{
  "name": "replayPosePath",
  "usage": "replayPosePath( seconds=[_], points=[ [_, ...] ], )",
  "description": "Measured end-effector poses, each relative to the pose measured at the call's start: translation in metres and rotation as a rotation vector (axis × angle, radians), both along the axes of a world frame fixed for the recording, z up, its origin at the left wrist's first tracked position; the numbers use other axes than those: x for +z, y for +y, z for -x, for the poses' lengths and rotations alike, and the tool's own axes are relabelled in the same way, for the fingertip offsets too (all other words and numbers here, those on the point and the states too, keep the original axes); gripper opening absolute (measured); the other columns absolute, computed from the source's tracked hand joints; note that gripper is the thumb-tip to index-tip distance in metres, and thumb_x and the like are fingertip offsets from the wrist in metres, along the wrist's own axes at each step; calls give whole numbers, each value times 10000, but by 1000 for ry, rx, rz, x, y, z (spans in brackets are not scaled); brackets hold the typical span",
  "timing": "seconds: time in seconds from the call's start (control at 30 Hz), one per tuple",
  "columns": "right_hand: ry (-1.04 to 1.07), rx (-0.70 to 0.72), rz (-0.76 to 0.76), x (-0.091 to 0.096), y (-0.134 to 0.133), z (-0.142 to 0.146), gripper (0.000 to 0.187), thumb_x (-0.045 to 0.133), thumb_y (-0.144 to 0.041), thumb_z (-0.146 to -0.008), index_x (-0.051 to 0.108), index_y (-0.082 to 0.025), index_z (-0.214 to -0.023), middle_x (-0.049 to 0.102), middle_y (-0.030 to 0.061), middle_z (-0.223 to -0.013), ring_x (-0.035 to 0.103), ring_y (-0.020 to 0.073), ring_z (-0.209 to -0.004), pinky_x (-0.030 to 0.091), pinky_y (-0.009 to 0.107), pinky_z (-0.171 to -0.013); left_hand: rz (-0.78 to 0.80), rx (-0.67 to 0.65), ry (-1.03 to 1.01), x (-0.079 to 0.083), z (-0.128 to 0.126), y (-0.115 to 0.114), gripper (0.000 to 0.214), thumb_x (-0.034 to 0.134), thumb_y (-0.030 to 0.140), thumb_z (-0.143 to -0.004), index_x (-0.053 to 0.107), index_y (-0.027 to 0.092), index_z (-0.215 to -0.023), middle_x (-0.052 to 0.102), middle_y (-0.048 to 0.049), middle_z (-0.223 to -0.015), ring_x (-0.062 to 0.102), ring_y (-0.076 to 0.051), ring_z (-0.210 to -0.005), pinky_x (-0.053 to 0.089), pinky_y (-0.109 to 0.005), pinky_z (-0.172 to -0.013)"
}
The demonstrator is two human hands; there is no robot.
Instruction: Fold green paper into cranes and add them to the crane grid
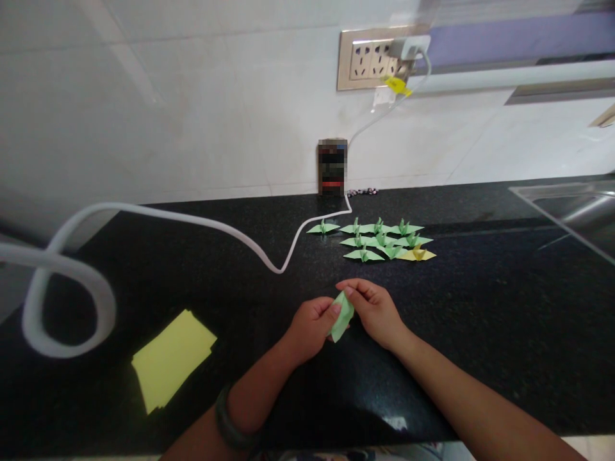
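Observation:
Over the black countertop, a folded piece of light green paper (342, 319) is held between my two hands. My left hand (313, 325) pinches it from the left, thumb on top. From the right, my right hand (375, 310) grips its upper end between thumb and fingers. Fingers behind the paper are partly hidden. Just beyond my hands stand several green paper cranes (364, 254) in rows, with one yellow paper crane (419, 254) at the front right. To the left lies a stack of yellow paper sheets (173, 360), slightly fanned.
A white cable (225, 230) loops across the left side to a phone-like device (332, 168), blurred out, leaning on the tiled wall. Above it is a socket panel (368, 59) with a plugged-in charger (410, 48). A metal sink (581, 208) sits at the far right.

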State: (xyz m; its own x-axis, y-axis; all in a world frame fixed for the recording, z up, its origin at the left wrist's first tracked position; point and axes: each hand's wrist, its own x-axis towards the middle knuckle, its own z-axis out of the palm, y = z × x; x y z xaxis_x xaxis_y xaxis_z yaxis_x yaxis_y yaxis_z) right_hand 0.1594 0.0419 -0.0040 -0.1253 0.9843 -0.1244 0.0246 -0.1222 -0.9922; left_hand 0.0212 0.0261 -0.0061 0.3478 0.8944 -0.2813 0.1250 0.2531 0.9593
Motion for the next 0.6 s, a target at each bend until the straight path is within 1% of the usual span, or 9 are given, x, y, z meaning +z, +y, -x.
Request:
replayPosePath(
  seconds=[0.1, 0.17, 0.27, 0.37, 0.47, 0.53, 0.6],
  points=[
    [43, -16, 12, 0, 1, 0, 220, 473, -327, -749, 538, -160, -876, 523, -8, -635, 455, 78, -493, 396, 204, -456, -37, 90, 44, -2, 1, 1, 369, 440, 444, -732, 618, 121, -753, 554, -19, -578, 459, -107, -497, 328, -210, -460],
    [31, -28, 12, -2, 2, 0, 232, 500, -358, -729, 516, -160, -849, 502, -11, -627, 449, 82, -495, 395, 206, -451, -93, 171, 88, -2, 3, 2, 357, 444, 435, -730, 623, 126, -734, 549, -11, -576, 460, -113, -516, 330, -214, -475],
    [-142, 10, -38, -7, 1, 1, 213, 541, -366, -692, 505, -156, -697, 457, -22, -558, 415, 82, -474, 356, 195, -422, -185, 259, 165, -2, 5, 3, 334, 441, 408, -740, 630, 133, -745, 545, 2, -581, 456, -112, -538, 332, -213, -497],
    [-354, 53, -160, -9, -2, 2, 219, 501, -334, -724, 484, -162, -591, 433, -28, -519, 384, 78, -465, 320, 195, -429, -238, 240, 208, 0, 4, 2, 321, 435, 382, -750, 640, 137, -777, 548, 7, -579, 455, -110, -538, 329, -208, -496],
    [-527, 52, -270, -8, -5, 2, 255, 462, -308, -752, 462, -167, -540, 431, -26, -495, 382, 81, -461, 295, 201, -436, -269, 204, 225, -1, 3, 0, 316, 433, 367, -753, 645, 143, -819, 569, 0, -605, 469, -113, -553, 335, -206, -504],
    [-605, 35, -303, -7, -6, 2, 276, 464, -303, -751, 442, -169, -511, 435, -24, -483, 390, 82, -456, 287, 204, -439, -285, 200, 240, -2, 2, 0, 310, 435, 360, -754, 646, 148, -837, 583, -6, -628, 480, -117, -568, 342, -206, -514],
    [-625, 24, -306, -5, -6, 2, 284, 463, -303, -752, 430, -170, -504, 436, -25, -478, 392, 81, -451, 286, 204, -441, -302, 204, 265, -3, 2, 0, 305, 436, 355, -754, 649, 149, -825, 586, -10, -626, 483, -119, -571, 344, -207, -517]
  ],
)
